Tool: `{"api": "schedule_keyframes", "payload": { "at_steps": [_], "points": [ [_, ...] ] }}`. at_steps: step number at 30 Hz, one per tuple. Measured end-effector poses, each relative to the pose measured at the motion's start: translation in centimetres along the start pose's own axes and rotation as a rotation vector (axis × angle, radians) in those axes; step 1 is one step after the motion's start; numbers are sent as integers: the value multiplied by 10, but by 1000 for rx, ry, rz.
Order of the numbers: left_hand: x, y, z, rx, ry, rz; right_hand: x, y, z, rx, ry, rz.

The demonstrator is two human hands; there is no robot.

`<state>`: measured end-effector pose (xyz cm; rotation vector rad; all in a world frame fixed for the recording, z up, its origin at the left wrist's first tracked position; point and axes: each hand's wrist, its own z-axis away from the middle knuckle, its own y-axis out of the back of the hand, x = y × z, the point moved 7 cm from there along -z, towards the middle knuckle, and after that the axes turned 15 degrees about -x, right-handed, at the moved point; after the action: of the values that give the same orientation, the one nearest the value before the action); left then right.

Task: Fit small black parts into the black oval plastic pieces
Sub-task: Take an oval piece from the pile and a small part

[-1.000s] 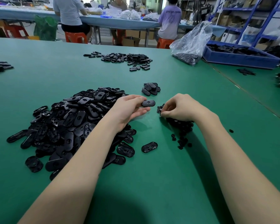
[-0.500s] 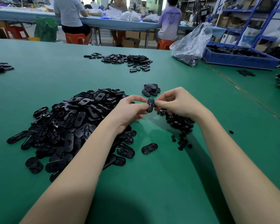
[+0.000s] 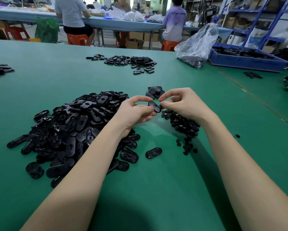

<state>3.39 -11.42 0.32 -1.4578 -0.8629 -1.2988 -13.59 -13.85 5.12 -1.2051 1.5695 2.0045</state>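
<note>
Both hands meet above the green table [image 3: 156, 189], just beyond the near edge of the large heap of oval pieces [image 3: 76, 129].

The left hand [image 3: 135, 112] grasps one black oval piece [image 3: 154, 106] at its left end, thumb on top and curled fingers beneath. The piece is held clear of the table, tilted, its right end lower and pointing toward the other hand.

The right hand [image 3: 183, 104] is curled, thumb and forefinger closed in a pinch at the right end of the same oval piece. Whether a small black part sits between those fingertips cannot be told; the contact point is too dark and small. The remaining fingers are bent loosely above the pinch.

Relative to the held oval piece:
- The large heap lies to the left and nearer, under the left forearm.
- A pile of small black parts [image 3: 184, 125] lies directly below and to the right, under the right wrist, with strays trailing nearer.
- A small stack of ovals [image 3: 154, 92] lies just beyond it.
- A single oval piece [image 3: 153, 153] lies alone on the table, nearer the person.
- Another spread of black pieces [image 3: 130, 61] lies well beyond.
- A clear plastic bag [image 3: 196, 47] and a blue tray [image 3: 246, 61] sit far beyond to the right.
</note>
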Motion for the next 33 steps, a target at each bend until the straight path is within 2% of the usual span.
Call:
{"api": "schedule_keyframes", "payload": {
  "at_steps": [8,15,19,27,33],
  "points": [
    [8,10,-1,107,-116,-229,0,10,1,51,-10,-102],
    [21,2,4,138,-278,-420,-2,2,-1,5,-25,-162],
    [23,-1,5,138,-308,-505,-3,1,-3,50,-30,-188],
    [25,-2,5,161,-340,-548,-2,-1,-2,63,-41,-285],
    [25,-2,7,179,-349,-590,-3,-2,0,64,-64,-267]
  ]
}}
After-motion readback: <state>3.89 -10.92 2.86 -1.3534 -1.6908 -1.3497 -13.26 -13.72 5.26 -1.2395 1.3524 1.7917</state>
